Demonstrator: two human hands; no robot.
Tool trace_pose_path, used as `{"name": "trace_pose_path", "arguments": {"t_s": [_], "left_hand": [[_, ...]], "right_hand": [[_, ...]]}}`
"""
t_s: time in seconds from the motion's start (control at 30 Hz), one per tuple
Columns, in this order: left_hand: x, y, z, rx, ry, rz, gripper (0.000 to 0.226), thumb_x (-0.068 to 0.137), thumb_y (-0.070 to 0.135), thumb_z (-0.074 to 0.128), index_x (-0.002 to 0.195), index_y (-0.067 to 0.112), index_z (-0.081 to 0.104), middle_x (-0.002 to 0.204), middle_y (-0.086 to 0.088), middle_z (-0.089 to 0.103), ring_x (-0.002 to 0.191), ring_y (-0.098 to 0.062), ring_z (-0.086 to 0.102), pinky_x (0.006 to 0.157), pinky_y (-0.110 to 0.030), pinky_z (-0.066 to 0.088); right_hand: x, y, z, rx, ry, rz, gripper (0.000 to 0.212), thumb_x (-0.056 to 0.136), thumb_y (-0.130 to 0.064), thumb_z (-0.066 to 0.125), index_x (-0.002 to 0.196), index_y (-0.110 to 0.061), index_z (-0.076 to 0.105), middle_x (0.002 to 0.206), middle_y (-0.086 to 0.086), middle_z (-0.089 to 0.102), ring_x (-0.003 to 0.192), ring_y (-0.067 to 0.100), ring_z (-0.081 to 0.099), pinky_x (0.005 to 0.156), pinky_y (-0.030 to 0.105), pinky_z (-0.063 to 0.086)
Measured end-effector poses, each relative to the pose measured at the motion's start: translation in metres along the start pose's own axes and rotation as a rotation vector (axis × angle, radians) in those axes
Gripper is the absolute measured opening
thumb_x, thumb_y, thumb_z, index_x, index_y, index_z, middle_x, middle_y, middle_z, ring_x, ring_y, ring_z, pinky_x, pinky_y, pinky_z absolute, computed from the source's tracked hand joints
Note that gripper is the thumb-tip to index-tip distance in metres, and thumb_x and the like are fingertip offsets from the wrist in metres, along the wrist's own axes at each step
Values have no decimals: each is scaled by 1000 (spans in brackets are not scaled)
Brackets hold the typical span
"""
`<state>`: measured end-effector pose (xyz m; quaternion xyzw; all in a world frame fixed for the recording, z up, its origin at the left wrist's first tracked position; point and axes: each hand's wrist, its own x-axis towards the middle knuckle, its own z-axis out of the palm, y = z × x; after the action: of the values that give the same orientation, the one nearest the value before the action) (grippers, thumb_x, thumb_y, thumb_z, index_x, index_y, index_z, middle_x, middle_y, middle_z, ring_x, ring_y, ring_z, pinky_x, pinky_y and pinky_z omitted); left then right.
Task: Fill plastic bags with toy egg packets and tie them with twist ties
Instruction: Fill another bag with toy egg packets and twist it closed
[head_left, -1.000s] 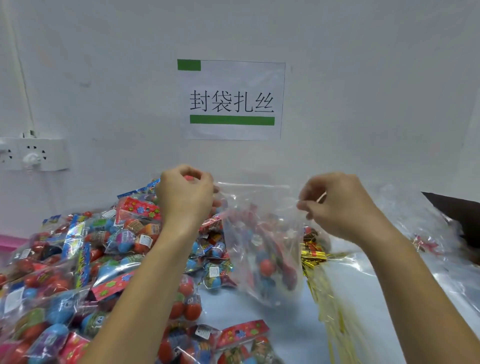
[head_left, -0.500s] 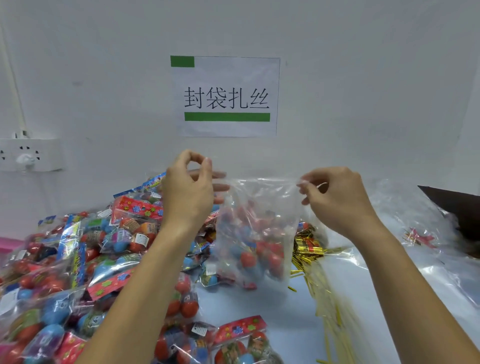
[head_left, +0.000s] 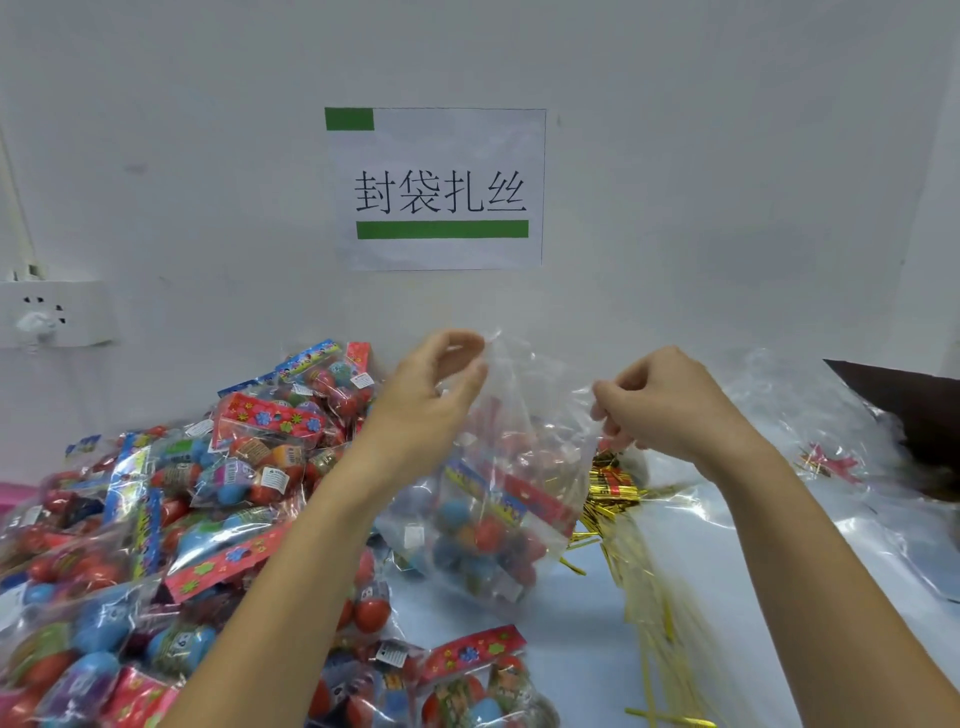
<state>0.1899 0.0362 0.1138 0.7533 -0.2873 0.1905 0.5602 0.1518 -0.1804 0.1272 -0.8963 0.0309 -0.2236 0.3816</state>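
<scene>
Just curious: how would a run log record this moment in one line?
left hand: pinches clear plastic bag top | right hand: pinches top | bag: holds egg packets, untied

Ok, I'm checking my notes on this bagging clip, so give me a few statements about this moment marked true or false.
1. Both hands hold the top of the clear bag. True: the left hand and the right hand each pinch its upper edge.
2. The bag is empty. False: toy egg packets show through it.
3. The gold twist ties lie left of the bag. False: they lie to its right, under the right forearm.
4. A pile of egg packets covers the table's left side. True.
5. The bag's neck is already tied. False: no tie is on it.
</scene>
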Motion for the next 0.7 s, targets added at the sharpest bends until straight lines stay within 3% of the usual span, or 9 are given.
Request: {"name": "trace_pose_path", "arguments": {"t_s": [0.07, 0.13, 0.2, 0.27, 0.33, 0.43, 0.5, 0.6, 0.7], "left_hand": [[-1, -10, 1, 66, -62, -20, 32, 101, 15, 55, 132, 23, 52, 132, 6, 61, 122, -3, 57, 102, -24, 49], [-1, -18, -1, 137, 4, -37, 38, 101, 14, 55, 136, 25, 47, 126, 6, 61, 113, 0, 58, 83, -9, 48], [-2, -29, -6, 272, 35, -126, 44, 99, 15, 56, 140, 22, 41, 122, 5, 58, 108, -6, 58, 74, -10, 44], [-5, -41, -12, 448, -129, -296, 55, 96, 27, 62, 144, 19, 36, 113, 12, 56, 95, -2, 57, 70, -13, 42], [-12, -51, -14, 607, -377, -453, 63, 89, 46, 70, 137, 17, 42, 115, 9, 56, 96, -7, 56, 75, -21, 44], [-19, -64, -7, 699, -533, -512, 40, 81, 40, 80, 105, 16, 59, 104, 2, 64, 87, -13, 61, 66, -19, 47], [-17, -62, -3, 645, -440, -426, 13, 84, 19, 79, 81, 16, 66, 84, 0, 70, 72, -12, 65, 52, -12, 42], [-8, -56, -1, 563, -128, -258, 14, 84, 4, 69, 73, 12, 73, 73, 0, 72, 68, -11, 65, 55, -14, 44], [-10, -47, 10, 621, -238, -214, 18, 84, 2, 63, 73, 10, 74, 67, 5, 67, 62, -14, 60, 55, -19, 46]], "right_hand": [[1, 6, -2, -30, 70, 49, 31, 87, -16, 58, 64, -7, 75, 60, 6, 72, 61, 19, 73, 58, 35, 58], [2, 9, -5, -30, 105, 66, 31, 88, -15, 57, 65, -4, 75, 58, 5, 72, 65, 24, 73, 69, 42, 62], [2, 11, -9, -26, 110, 73, 32, 88, -16, 57, 65, -6, 76, 57, 2, 71, 65, 21, 72, 69, 41, 62], [3, 13, -11, -21, 94, 81, 33, 89, -18, 58, 61, -13, 75, 57, -1, 71, 66, 18, 72, 66, 35, 59], [4, 15, -12, -23, 74, 93, 35, 90, -19, 58, 59, -17, 74, 56, -2, 71, 66, 16, 71, 62, 29, 54], [5, 18, -14, -29, 58, 130, 35, 89, -18, 58, 59, -17, 74, 56, 0, 71, 65, 16, 72, 59, 27, 51], [5, 20, -15, -33, 62, 155, 34, 89, -17, 58, 59, -16, 74, 56, 0, 71, 67, 20, 72, 59, 28, 51], [7, 22, -17, -23, 71, 188, 32, 89, -16, 59, 61, -14, 75, 57, 3, 71, 64, 20, 72, 55, 26, 48], [6, 23, -17, -37, -1, 221, 32, 91, -17, 59, 64, -13, 76, 58, 3, 72, 49, 10, 67, 46, 19, 46]]}}
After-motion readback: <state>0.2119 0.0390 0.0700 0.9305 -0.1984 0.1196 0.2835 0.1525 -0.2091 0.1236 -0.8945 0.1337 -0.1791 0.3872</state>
